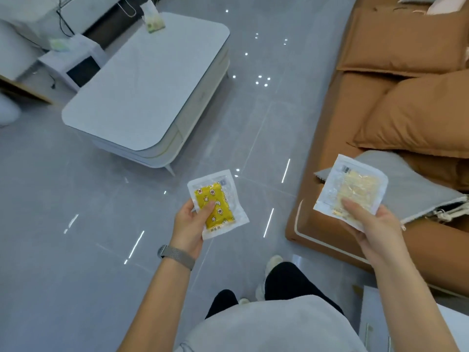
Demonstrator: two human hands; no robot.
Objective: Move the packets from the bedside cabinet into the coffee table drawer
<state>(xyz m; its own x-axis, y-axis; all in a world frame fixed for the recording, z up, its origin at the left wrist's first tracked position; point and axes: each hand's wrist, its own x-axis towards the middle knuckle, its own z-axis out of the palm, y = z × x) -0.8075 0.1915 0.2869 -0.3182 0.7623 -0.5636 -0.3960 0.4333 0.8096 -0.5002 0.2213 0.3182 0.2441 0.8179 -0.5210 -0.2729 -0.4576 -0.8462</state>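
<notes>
Between the two hands, low in the head view, a grey tiled floor (76,288) shows with bright reflections of lamps on it. The left hand (189,226) grips a clear packet (217,204) with a yellow printed pouch inside; the thumb lies across the front of the pouch and the fingers are curled behind it. On the left wrist sits a grey mesh watch band (176,257). The right hand (373,228) holds a second clear packet (351,190), this one with a pale yellow content, again with the thumb on the front and the fingers under it. The two packets are well apart from each other, both held in the air in front of the body.

Ahead of the left hand and further to its left stands the white coffee table (147,90); its side faces look closed, as far as can be seen. A small greenish bag (153,21) lies at the table's far end. To the right of the right hand is an orange-brown sofa (406,59) with a cushion (416,115) and a grey cloth (411,184) on it, the cloth just behind the right packet. Below the hands the person's dark trousers (291,283) and light shoes (272,261) are visible.
</notes>
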